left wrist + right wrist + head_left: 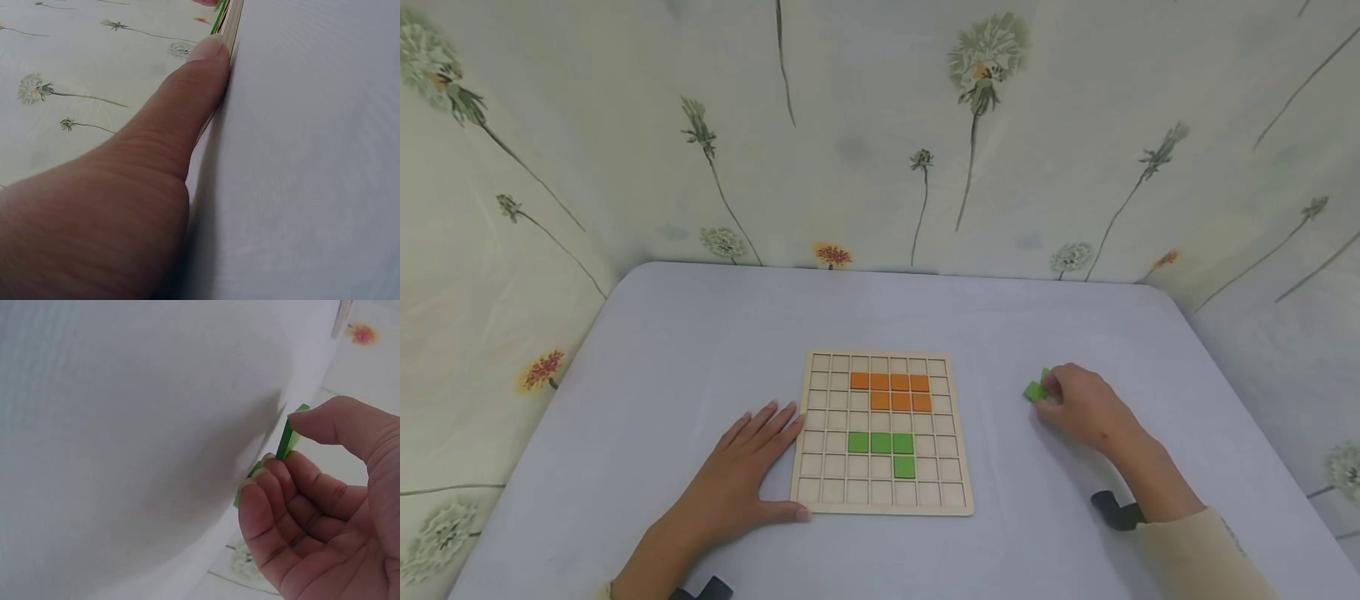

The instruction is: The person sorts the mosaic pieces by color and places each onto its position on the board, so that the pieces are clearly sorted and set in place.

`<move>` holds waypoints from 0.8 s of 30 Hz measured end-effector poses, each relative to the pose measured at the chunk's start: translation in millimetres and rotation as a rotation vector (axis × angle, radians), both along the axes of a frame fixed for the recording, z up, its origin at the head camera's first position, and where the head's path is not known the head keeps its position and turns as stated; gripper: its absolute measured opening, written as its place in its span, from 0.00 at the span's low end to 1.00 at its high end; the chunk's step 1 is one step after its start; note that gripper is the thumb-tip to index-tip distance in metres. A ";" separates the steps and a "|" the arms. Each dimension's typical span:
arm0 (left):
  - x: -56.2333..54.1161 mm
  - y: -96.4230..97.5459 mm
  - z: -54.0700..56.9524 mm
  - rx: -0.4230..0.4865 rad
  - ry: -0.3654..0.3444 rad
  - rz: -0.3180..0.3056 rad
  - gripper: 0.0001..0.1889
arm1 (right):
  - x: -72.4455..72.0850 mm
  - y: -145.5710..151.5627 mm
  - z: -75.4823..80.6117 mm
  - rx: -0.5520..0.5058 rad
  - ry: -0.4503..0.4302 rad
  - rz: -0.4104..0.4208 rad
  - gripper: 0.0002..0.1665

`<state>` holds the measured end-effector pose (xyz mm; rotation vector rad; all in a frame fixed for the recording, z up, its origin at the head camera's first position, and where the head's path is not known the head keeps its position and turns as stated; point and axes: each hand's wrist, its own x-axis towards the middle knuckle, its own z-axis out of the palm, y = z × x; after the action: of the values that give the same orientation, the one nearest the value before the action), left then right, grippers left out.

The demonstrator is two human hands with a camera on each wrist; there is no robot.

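Note:
A square wooden grid board (859, 402) lies flat on the table. Orange tiles (899, 382) fill two rows in its upper part, and several green tiles (881, 442) form a hooked shape lower down. Along the board's left side my left hand (737, 475) lies with fingers spread straight, its thumb (200, 69) touching the near left corner. Off to the right of the board, my right hand (1086, 406) pinches a green tile (289, 434) between thumb and fingers. More green (238, 495) shows behind the curled fingertips; how many pieces are there, I cannot tell.
A white cloth covers the table (722, 317). Behind and beside it hangs a pale curtain (865, 192) printed with dandelions. Dark wrist-mounted pieces (1116, 510) show by both forearms.

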<state>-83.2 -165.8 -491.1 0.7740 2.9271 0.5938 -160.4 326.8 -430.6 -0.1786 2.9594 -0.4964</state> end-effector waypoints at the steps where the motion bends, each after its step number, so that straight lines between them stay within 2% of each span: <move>1: -0.1 0.0 0.0 0.000 0.001 -0.001 0.62 | 0.7 -2.0 1.2 -0.002 0.000 0.004 0.18; 16: 0.8 0.3 1.1 0.004 0.009 0.000 0.62 | 14.6 -42.8 16.4 0.002 0.011 0.058 0.18; 24: 1.5 0.0 1.1 0.014 0.016 -0.005 0.61 | 24.2 -67.8 23.9 -0.008 0.023 0.135 0.17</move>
<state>-81.7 -165.8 -490.0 0.7906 2.9374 0.6117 -136.2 259.0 -406.7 -0.3845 2.9422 -0.4921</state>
